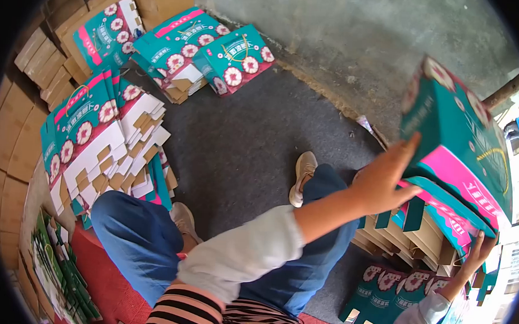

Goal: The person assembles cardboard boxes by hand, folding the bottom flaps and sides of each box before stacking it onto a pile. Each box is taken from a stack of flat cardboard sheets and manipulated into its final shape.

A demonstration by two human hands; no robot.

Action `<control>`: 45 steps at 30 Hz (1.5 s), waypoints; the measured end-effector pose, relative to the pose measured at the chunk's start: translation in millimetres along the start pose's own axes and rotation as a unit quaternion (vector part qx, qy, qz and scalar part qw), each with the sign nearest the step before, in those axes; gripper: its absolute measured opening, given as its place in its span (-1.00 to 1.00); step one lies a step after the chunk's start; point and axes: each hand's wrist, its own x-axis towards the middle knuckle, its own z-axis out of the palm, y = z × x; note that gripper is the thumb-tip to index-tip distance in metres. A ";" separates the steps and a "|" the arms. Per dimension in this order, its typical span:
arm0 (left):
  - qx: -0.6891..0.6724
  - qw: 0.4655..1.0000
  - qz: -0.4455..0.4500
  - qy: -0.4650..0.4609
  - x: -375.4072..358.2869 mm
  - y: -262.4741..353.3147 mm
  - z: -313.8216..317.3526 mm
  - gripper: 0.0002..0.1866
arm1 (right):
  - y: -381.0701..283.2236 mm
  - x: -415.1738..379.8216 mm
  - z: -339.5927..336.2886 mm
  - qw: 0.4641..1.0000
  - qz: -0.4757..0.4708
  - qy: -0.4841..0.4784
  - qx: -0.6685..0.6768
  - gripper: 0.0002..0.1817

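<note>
Holding: we had a teal carton (452, 126) with pink panels up at our right side, tilted, its yellow cord handle facing outward.
Left hand: we reached this hand (383, 172) across our body and kept it partly closed on the carton's near corner, fingers on the side and thumb lower, by the edge.
Right hand: we had this one (478, 252) at the lower far corner, fingers bent upward; whether it gripped the carton or the layers beneath, we could not tell.
Under the carton: we saw stacked cartons (391, 235) with bare brown edges, and below them a row of teal boxes (391, 295) with flower prints.
By the wall: we saw three printed cartons beyond our feet, the smallest (239, 60) nearest the grey wall (350, 37).
Left pile: we had overlapping flat cartons (89, 128) on the dark floor (231, 136), white and brown flaps towards us.
Left edge: we saw brown cardboard (12, 129) stacked high, and green sheets (63, 269) beside a red mat (110, 277).
</note>
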 end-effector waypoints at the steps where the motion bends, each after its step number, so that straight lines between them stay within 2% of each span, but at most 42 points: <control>1: -0.020 1.000 -0.013 -0.015 9.2 -3.2 29.4 -0.06 | 24.0 2.5 -24.4 0.999 0.022 -0.007 -0.022 -0.41; 3: -0.017 0.990 -0.080 -0.116 25.9 2.5 69.9 -0.01 | 65.8 -4.9 -56.5 0.997 0.074 -0.008 0.019 -0.44; 5: 0.026 0.995 -0.051 -0.079 25.3 4.5 113.6 0.00 | 93.3 -16.1 -65.6 0.993 0.111 0.005 0.046 -0.45; 8: 0.060 0.994 -0.049 -0.080 35.1 12.3 152.6 0.00 | 154.5 -25.6 -88.0 0.986 0.162 0.008 0.041 -0.46; 11: 0.083 0.986 -0.076 -0.119 43.1 15.5 176.5 0.00 | 174.3 -27.4 -80.4 0.972 0.174 0.141 0.066 -0.45; 12: 0.091 0.985 -0.077 -0.123 44.7 14.5 184.3 0.01 | 176.2 -26.4 -84.4 0.977 0.166 0.110 0.071 -0.41; 15: 0.109 0.983 -0.082 -0.127 49.9 6.5 201.6 0.01 | 177.7 -29.1 -81.2 0.965 0.188 0.184 0.011 -0.42; 18: 0.109 0.982 -0.088 -0.124 49.6 -7.7 220.9 0.01 | 198.7 -32.2 -97.0 0.980 0.169 0.102 0.026 -0.46; 20: 0.122 0.981 -0.089 -0.121 46.4 -14.3 229.0 0.00 | 208.4 -39.8 -104.9 0.964 0.151 0.161 -0.145 -0.50; 21: 0.128 0.978 -0.083 -0.142 45.3 -13.3 225.0 -0.01 | 220.6 -47.2 -106.8 0.947 0.140 0.186 -0.223 -0.52; 22: 0.139 0.974 -0.080 -0.163 43.0 -9.1 217.3 -0.02 | 248.1 -74.7 -130.8 0.959 0.066 0.149 -0.232 -0.51; 23: 0.155 0.968 -0.080 -0.180 40.0 -6.7 203.4 -0.03 | 228.6 -90.2 -117.7 0.963 0.139 0.162 -0.162 -0.54; 25: 0.169 0.962 -0.049 -0.208 21.6 -3.8 163.9 -0.09 | 158.7 -116.5 -77.9 0.936 0.277 0.214 -0.018 -0.58; 26: 0.193 0.952 -0.029 -0.237 10.1 -4.4 137.0 -0.16 | 131.3 -140.1 -48.3 0.930 0.297 0.213 0.036 -0.63; 29: 0.188 0.917 -0.074 -0.343 -16.3 -2.9 28.6 -0.29 | 43.3 -222.5 42.0 0.937 0.283 0.123 0.166 -0.76; 31: 0.259 0.879 -0.116 -0.384 -33.3 7.6 -44.4 -0.40 | -4.4 -254.1 89.0 0.923 0.357 -0.033 0.136 -0.71; 33: 0.295 0.861 -0.161 -0.381 -54.5 25.7 -116.0 -0.47 | -36.7 -265.2 130.0 0.928 0.287 -0.166 0.171 -0.71; 35: 0.338 0.859 -0.215 -0.320 -78.1 50.9 -185.0 -0.46 | -84.5 -258.0 170.8 0.951 0.167 -0.166 0.200 -0.74; 36: 0.388 0.863 -0.198 -0.258 -94.5 61.4 -219.6 -0.46 | -111.8 -238.5 178.9 0.958 0.069 -0.220 0.171 -0.76; 37: 0.436 0.860 -0.177 -0.194 -111.4 74.2 -251.0 -0.45 | -126.8 -222.8 188.1 0.958 0.034 -0.232 0.166 -0.77; 39: 0.522 0.814 -0.236 -0.098 -145.3 109.9 -298.5 -0.41 | -156.1 -192.1 209.0 0.953 -0.043 -0.256 0.154 -0.79; 42: 0.462 0.828 -0.313 0.057 -215.0 119.1 -309.6 -0.39 | -228.4 -139.7 252.1 0.915 -0.214 -0.296 0.172 -0.81; 45: 0.459 0.826 -0.291 0.149 -230.1 125.8 -292.6 -0.38 | -297.5 -113.4 304.3 0.860 -0.324 -0.353 0.175 -0.78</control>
